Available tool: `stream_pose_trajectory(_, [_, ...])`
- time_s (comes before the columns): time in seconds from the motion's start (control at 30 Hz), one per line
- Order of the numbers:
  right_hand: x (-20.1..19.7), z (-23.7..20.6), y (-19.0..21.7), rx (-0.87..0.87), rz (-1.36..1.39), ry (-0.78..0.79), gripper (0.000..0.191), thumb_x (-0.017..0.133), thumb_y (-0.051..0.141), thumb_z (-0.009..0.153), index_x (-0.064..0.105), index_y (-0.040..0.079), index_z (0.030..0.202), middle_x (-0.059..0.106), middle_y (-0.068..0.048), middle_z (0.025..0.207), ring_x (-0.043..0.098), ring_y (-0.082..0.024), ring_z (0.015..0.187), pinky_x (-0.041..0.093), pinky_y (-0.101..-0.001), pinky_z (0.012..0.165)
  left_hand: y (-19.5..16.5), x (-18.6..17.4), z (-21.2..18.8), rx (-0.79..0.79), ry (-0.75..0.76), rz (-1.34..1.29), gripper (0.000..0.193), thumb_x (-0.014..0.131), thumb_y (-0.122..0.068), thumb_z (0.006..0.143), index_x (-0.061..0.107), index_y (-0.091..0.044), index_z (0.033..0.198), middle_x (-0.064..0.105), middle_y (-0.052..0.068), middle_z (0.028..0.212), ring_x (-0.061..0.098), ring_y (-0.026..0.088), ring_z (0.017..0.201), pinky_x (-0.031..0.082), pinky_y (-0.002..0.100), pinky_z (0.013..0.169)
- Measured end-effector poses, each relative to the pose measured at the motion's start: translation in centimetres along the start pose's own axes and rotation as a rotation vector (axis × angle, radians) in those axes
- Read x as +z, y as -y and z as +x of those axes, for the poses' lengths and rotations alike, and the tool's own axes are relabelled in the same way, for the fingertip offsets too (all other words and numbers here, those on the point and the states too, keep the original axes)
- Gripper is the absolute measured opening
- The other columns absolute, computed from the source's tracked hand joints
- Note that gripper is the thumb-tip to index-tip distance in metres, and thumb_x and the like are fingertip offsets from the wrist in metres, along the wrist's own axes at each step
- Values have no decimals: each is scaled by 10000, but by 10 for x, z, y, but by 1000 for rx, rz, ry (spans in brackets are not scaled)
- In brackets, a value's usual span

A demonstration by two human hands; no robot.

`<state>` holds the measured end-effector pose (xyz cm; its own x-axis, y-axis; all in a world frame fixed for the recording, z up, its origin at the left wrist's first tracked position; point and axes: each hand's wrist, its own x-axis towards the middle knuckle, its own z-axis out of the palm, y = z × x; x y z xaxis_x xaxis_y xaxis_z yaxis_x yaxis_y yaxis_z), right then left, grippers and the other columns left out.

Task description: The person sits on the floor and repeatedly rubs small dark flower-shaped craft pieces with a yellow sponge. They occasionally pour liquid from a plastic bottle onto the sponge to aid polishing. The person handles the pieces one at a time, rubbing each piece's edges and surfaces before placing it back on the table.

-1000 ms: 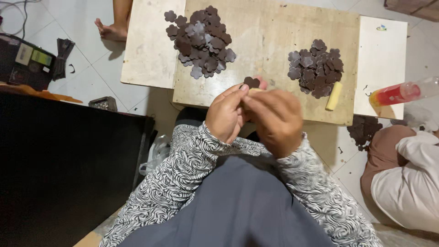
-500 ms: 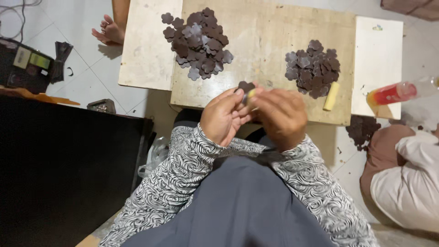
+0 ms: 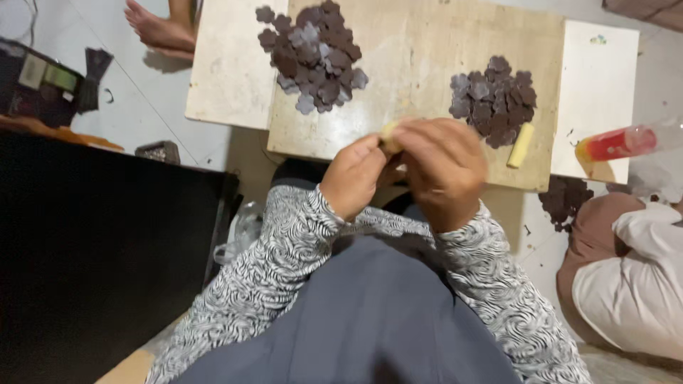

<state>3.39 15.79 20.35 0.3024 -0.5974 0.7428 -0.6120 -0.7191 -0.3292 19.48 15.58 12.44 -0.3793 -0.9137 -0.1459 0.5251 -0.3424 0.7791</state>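
At the right edge of the floor, beside the worktop (image 3: 235,78), lay a clear tube (image 3: 626,142) with red filling and a yellow end; far left sat a dark box (image 3: 32,89) with a pale and a green patch. On the wooden board (image 3: 420,64) were two piles of dark flower-shaped pieces, one at the left (image 3: 313,53) and one at the right (image 3: 494,99), with a pale yellow stick (image 3: 520,146) touching the right pile. Both forearms, in patterned sleeves, rose from the lap and met at the board's near edge. The left hand (image 3: 353,178) and right hand (image 3: 442,171) were curled close together, fingers pinched on a small pale lump (image 3: 390,132) between them.
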Motion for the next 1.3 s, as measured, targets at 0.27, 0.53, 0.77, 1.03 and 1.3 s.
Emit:
stream_pose_trajectory(0.27, [-1, -3, 1, 59, -76, 25, 205, 792, -11, 931, 744, 51, 1121, 733, -85, 1143, 685, -285, 1052, 540, -402, 965, -4, 1, 1, -10, -5, 109, 372, 437, -215, 1093, 565, -1, 1369, 687, 97, 1189, 695, 160, 1035, 608, 295, 894])
stream_pose_trajectory(0.53, [-7, -11, -8, 276, 43, 43, 208, 726, -20, 879, 742, 68, 1067, 730, -88, 1186, 687, -205, 972, 557, -341, 895, -32, 13, -4, 122, -73, 549, 325, 510, -130, 1032, 467, 13, 1321, 735, 38, 1068, 751, 135, 907, 597, 258, 709])
stream_pose_trajectory(0.77, [8, -32, -21, 613, 514, 198, 139, 668, 3, 944, 726, 11, 1069, 729, -25, 984, 591, -66, 781, 493, -228, 696, -43, 24, -14, 341, -167, 1139, 542, 671, -83, 889, 432, 15, 1365, 710, 154, 734, 713, 292, 713, 529, 355, 653])
stream_pose_trajectory(1.03, [12, -35, -30, 1100, 1055, 22, 206, 684, 41, 941, 674, -18, 1138, 729, -37, 1004, 683, -77, 867, 567, -221, 776, -21, 8, 6, 189, 57, 157, 332, 530, -76, 1075, 566, 76, 1368, 700, 103, 1237, 687, 152, 1099, 583, 281, 960])
stream_pose_trajectory(1.3, [9, -23, -4, 165, 116, 10, 282, 680, -71, 931, 699, 32, 1192, 730, -106, 1192, 672, -259, 1155, 520, -375, 1040, -6, 3, 6, 120, -28, 273, 293, 533, -89, 1066, 634, 54, 1301, 722, 80, 1143, 688, 113, 1025, 593, 273, 852])
